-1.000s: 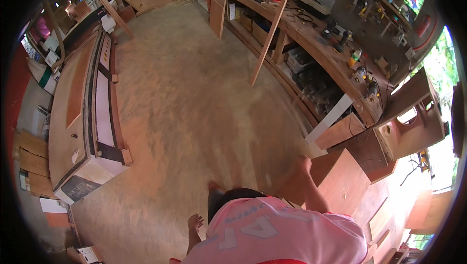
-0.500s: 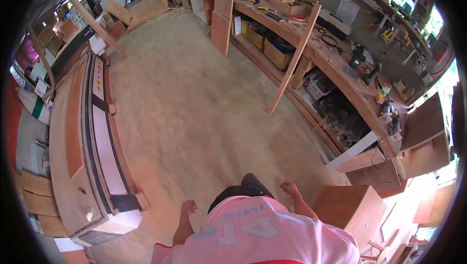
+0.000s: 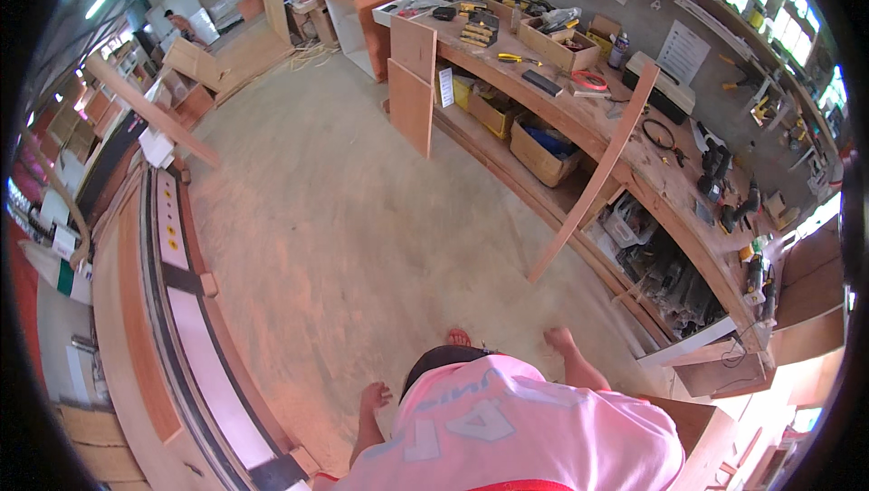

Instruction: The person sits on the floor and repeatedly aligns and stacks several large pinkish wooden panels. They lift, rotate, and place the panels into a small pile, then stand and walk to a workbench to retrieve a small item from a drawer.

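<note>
My left hand (image 3: 374, 396) hangs low beside my body, fingers loosely bent and a little apart, holding nothing. On the other side my right hand (image 3: 560, 340) is also lowered over the floor, its fingers loosely curled, with nothing seen in it. Neither hand touches anything. Nearest the right hand are a brown wooden box (image 3: 692, 423) and the long workbench (image 3: 579, 120). A tall wooden plank (image 3: 597, 170) leans on that bench. To the left of my left hand runs a long, low wooden panel unit (image 3: 201, 333) with white and dark strips.
Sandy concrete floor (image 3: 362, 201) stretches ahead. Two wooden panels (image 3: 412, 88) stand against the bench end, near an open cabinet (image 3: 360, 25). Another plank (image 3: 149, 111) slants at the far left. Power drills (image 3: 744, 206) and hand tools lie on the bench. A person (image 3: 181, 25) is far back.
I have moved forward, and the view has tilted up, so the bench and leaning plank appear larger and nearer. One foot in a red sandal now shows ahead of me. Both hands stay lowered.
</note>
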`<state>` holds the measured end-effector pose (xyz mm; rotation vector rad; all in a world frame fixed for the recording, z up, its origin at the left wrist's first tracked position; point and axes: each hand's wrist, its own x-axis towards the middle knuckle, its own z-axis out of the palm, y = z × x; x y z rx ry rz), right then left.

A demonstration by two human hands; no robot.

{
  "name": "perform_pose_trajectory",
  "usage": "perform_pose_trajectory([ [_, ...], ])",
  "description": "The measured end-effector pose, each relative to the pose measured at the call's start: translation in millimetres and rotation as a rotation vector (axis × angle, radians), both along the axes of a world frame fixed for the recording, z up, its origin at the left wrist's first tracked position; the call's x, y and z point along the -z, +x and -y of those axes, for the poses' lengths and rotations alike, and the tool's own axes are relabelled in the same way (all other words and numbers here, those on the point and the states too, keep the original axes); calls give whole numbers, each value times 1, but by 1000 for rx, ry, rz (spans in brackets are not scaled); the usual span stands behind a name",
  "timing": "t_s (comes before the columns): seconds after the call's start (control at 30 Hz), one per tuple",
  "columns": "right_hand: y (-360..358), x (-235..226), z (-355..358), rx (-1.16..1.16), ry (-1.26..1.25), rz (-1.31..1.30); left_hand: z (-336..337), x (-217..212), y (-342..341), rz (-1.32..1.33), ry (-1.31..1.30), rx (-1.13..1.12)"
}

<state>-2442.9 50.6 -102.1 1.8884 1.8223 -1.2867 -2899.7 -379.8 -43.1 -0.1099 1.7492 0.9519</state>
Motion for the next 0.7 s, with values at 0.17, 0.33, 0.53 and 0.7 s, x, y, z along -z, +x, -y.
perform_pose_trajectory([
  [0.17, -231, -82, -169, -51, 323, -184, -19, 15, -48, -344, -230, 563],
  [0.33, -390, -133, -241, 52, 356, -611, -101, 34, -169, -343, -223, 672],
  [0.53, -430, -91, -254, -14, 72, -364, -267, 27, -374, -370, -75, 648],
  [0.7, -359, -23, -228, 517, -96, -207, -474, -17, -559, -165, -57, 125],
])
